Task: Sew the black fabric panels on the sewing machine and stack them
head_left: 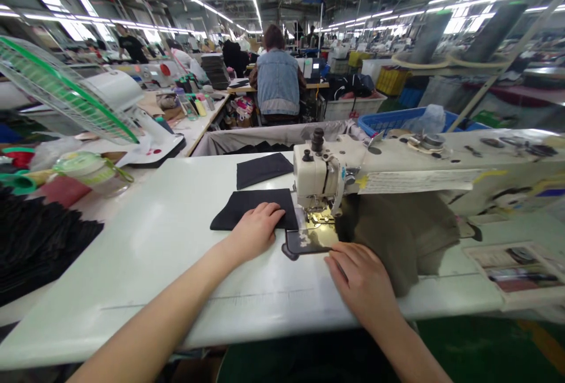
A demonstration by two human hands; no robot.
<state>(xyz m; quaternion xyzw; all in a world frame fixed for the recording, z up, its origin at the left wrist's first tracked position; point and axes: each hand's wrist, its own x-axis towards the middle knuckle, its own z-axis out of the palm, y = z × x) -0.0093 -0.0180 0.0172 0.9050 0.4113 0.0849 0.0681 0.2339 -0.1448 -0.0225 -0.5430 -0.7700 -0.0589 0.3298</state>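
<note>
My left hand (259, 229) lies on a dark fabric piece (236, 209), left of the sewing machine (318, 174), its fingers bent and close together on the cloth. Behind that piece, a second dark piece (263, 169) lies flat on the white table (176, 212). My right hand (359, 274) rests at the front right of the lit needle plate (324, 235), fingers together; whether anything is under its fingertips is hidden. Beside it, under the machine arm, sits a heap of olive-brown fabric (406, 236).
A white fan (150, 133), a lidded plastic container (95, 171) and a stack of black cloth (39, 239) stand left. A blue basket (397, 118) is behind the machine. A tray (518, 271) is at right. A person in a denim vest (278, 80) sits ahead.
</note>
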